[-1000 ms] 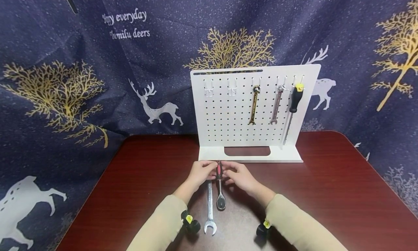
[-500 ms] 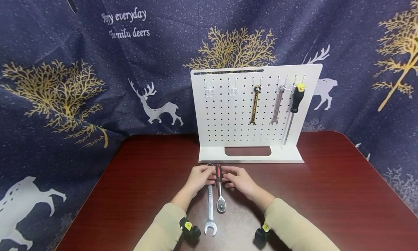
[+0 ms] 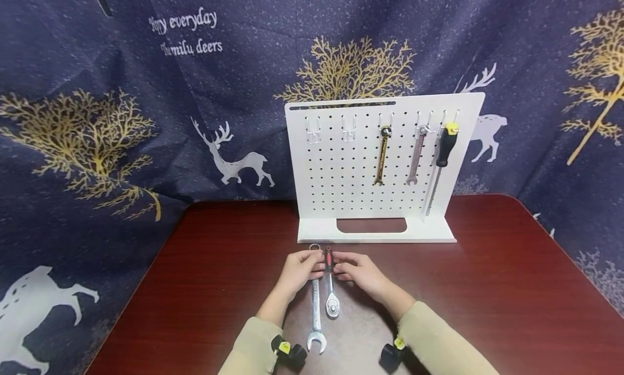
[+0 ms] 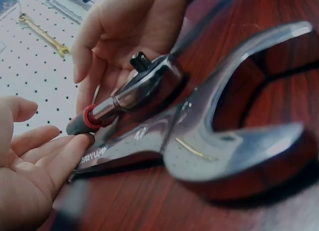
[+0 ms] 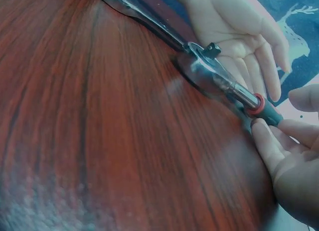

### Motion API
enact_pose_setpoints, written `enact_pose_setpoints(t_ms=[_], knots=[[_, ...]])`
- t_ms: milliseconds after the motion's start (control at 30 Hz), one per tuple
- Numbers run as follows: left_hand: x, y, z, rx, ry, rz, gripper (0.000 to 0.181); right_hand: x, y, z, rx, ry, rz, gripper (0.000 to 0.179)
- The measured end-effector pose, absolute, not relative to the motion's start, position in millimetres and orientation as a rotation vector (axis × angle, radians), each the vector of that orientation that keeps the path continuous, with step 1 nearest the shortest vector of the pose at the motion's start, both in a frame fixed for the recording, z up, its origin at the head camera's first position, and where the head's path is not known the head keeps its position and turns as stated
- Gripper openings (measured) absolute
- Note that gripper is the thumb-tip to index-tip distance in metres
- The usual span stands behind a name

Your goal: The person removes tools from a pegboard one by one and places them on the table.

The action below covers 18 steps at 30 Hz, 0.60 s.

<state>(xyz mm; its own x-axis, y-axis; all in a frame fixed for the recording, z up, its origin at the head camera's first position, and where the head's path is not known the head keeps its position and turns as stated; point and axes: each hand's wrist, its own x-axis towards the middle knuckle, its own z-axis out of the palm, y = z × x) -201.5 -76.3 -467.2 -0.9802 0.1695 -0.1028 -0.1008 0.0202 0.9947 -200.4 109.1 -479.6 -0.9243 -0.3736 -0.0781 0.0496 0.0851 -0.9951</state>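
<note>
On the table lies a ratchet wrench (image 3: 333,305) with a black-and-red handle, its square drive stub facing up. My left hand (image 3: 295,272) has its fingertips against the left side of that handle. From the other side my right hand (image 3: 363,275) touches it, fingers fairly straight and palm inward. Both wrist views show the thumbs apart from the visible stretch of handle; its far end is hidden by fingers. Left of the ratchet, under my left fingers, a large silver combination wrench (image 3: 316,310) lies with its open end toward me, its ring end showing beyond the hand.
Beyond the hands stands a white pegboard (image 3: 361,174) on the red-brown table (image 3: 487,288). A gold wrench (image 3: 382,157), a silver wrench (image 3: 417,155) and a black-and-yellow screwdriver (image 3: 446,150) hang on it. Two wire hooks (image 3: 349,129) at its left hold nothing.
The ratchet has rolled over between my hands: its dark flat face was up, now the drive stub is. Both hands have come slightly toward me, uncovering the big wrench's ring end.
</note>
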Motion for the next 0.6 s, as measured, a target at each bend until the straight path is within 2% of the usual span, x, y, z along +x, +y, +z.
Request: enact_pose_setpoints(t_ms=[600], knots=[[-194.0,-77.0,-467.7,0.253,2.128,2.019,0.041,-197.6,112.3,-482.1,-0.451,2.125,-1.849,0.044]])
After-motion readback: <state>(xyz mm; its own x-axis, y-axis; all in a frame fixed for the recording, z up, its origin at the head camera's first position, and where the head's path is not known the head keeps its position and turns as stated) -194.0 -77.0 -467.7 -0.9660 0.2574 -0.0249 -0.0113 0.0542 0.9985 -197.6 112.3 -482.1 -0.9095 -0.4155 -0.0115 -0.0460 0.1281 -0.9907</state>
